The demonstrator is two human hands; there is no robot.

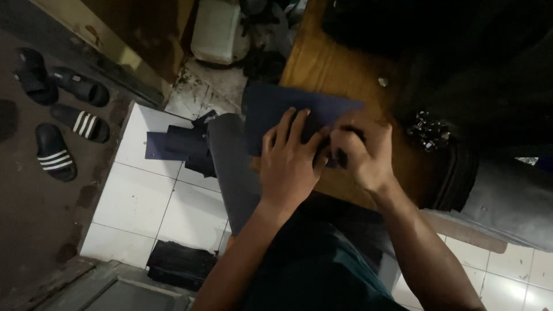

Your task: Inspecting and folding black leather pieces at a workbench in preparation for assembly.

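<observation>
A: Both hands are down on the dark blue sheet (276,109) now. It lies on the wooden board (328,63), partly over the person's lap.

B: The left hand (288,164) is flat, fingers spread wide, pressing the sheet's near part down. It pins rather than pinches.

A: The right hand (363,152) sits just beside it, fingers curled tight on something small and dark at the sheet's near edge. Whether that is a fold or a tool, I cannot tell.

B: I judge it to be a holding-and-working step at that edge. The next move calls for the flat hand to keep the sheet from sliding while the curled one works.

A: Which way does the sheet point?

B: Its long axis runs across, from beyond the left fingertips out past the right knuckles, tilted slightly. The far corner points away from the grip, toward the white jug (216,29).

A: A heap of metal clips (429,131) waits just outside the right hand.
</observation>
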